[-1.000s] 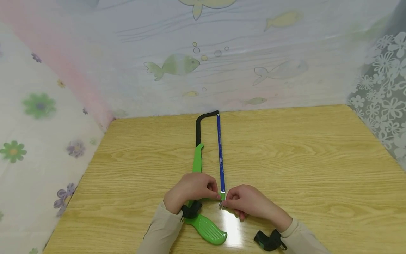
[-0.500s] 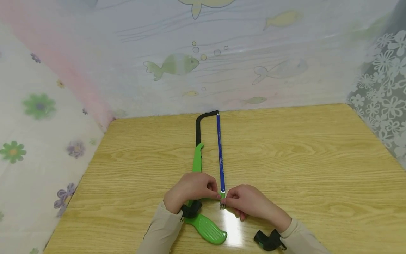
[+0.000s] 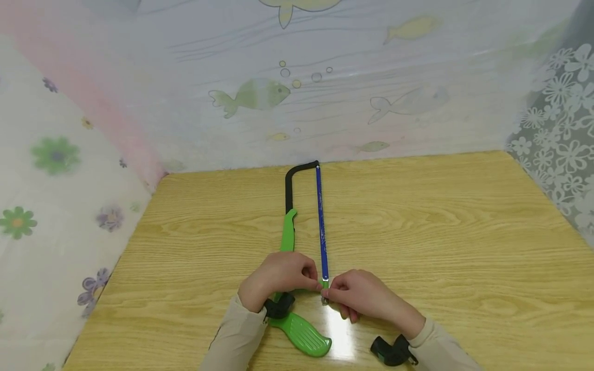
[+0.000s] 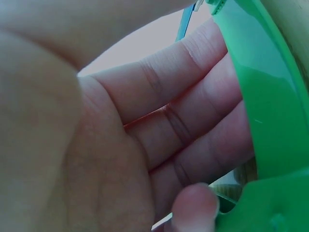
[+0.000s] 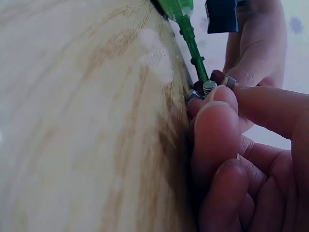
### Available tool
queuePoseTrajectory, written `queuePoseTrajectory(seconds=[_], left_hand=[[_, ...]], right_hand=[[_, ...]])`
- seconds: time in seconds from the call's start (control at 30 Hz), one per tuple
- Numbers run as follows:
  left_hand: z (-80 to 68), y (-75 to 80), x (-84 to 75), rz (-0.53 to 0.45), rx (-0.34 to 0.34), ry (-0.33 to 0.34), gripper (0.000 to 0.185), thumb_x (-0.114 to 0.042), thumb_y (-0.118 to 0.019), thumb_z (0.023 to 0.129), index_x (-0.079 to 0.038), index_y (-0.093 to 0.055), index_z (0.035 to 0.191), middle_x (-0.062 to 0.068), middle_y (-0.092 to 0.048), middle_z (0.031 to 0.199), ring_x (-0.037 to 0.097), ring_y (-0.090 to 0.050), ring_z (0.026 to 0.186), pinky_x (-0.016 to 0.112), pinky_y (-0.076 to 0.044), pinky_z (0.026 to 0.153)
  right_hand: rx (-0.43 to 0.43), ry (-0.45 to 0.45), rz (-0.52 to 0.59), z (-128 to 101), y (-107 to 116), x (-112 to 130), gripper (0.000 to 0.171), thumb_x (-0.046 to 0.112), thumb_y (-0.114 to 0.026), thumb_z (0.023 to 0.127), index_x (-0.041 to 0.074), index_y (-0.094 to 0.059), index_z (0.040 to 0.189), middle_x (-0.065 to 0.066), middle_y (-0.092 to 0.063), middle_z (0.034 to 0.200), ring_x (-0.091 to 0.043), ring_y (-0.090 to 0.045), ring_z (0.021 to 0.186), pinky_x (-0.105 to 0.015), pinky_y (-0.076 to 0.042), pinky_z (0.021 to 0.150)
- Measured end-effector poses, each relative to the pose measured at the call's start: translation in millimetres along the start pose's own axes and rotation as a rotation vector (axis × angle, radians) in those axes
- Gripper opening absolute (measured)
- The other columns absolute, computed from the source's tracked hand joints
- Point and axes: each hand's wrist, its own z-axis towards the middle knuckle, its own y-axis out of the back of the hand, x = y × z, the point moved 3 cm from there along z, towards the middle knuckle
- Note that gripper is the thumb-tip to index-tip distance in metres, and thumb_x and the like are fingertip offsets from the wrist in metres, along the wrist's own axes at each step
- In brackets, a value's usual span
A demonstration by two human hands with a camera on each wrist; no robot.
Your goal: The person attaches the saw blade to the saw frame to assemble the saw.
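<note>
A hacksaw with a green handle [image 3: 303, 335], a black front frame [image 3: 290, 190] and a blue blade [image 3: 322, 226] lies flat on the table. My left hand [image 3: 285, 273] holds the saw near the blade's lower end, its fingers against the green frame [image 4: 265, 96] in the left wrist view. Beside it, the thumb and finger of my right hand [image 3: 364, 293] pinch a metal wing nut [image 3: 325, 300] at the near end of the blade holder. A threaded bolt end [image 5: 209, 87] shows between the nut's wings in the right wrist view. Fingers partly hide the nut.
The wood-grain table [image 3: 441, 232] meets a fish-printed curtain [image 3: 334, 113] close behind the saw's far end. Another patterned sheet [image 3: 69, 206] hangs along the left. A black wrist mount [image 3: 392, 351] sits by the right sleeve.
The wing nut has turned between the right fingertips, its wings standing at a different angle from a second ago. Both hands and the saw stay nearly in place.
</note>
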Motion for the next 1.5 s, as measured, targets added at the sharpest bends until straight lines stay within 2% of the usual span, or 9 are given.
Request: queuePoseTrajectory(seconds=[0.57,0.8,1.07,1.5], left_hand=[[0.2,-0.4,0.2,-0.007,-0.003,-0.009,0.013,-0.035,-0.066,0.08,-0.03,-0.062,0.069,-0.017,-0.055,0.067,0.003,-0.048,0.059,0.024,-0.038,0.056],[-1.0,0.4,0.2,-0.02,0.001,-0.016,0.017,-0.042,-0.067,0.08,-0.029,-0.061,0.07,-0.017,-0.055,0.067,0.002,-0.048,0.06,0.024,-0.038,0.057],[-1.8,0.4,1.2,-0.019,-0.002,-0.019,0.018,-0.042,-0.067,0.08,-0.029,-0.061,0.069,-0.017,-0.055,0.067,0.002,-0.048,0.059,0.024,-0.038,0.056],[-0.6,0.2,1.0,-0.023,0.014,0.011,0.019,-0.045,-0.066,0.079,-0.031,-0.06,0.068,-0.017,-0.056,0.067,0.003,-0.048,0.058,0.025,-0.038,0.056]], right_hand=[[-0.005,-0.01,-0.033,-0.2,0.0,2.4,0.041,0.053,-0.052,0.087,0.019,-0.061,0.066,0.005,-0.057,0.05,-0.013,-0.055,0.041,-0.029,-0.044,0.049],[0.042,-0.001,0.027,0.4,0.1,0.8,0.037,0.046,-0.053,0.089,0.016,-0.063,0.07,0.003,-0.06,0.055,-0.013,-0.056,0.043,-0.029,-0.046,0.047],[0.078,0.005,0.06,0.8,1.3,1.4,0.035,0.041,-0.054,0.09,0.014,-0.063,0.071,0.002,-0.06,0.056,-0.015,-0.058,0.044,-0.029,-0.045,0.047],[0.064,-0.004,0.122,-0.3,2.7,-2.3,0.025,0.035,-0.058,0.089,0.014,-0.066,0.077,-0.001,-0.059,0.057,-0.016,-0.055,0.043,-0.032,-0.047,0.046]])
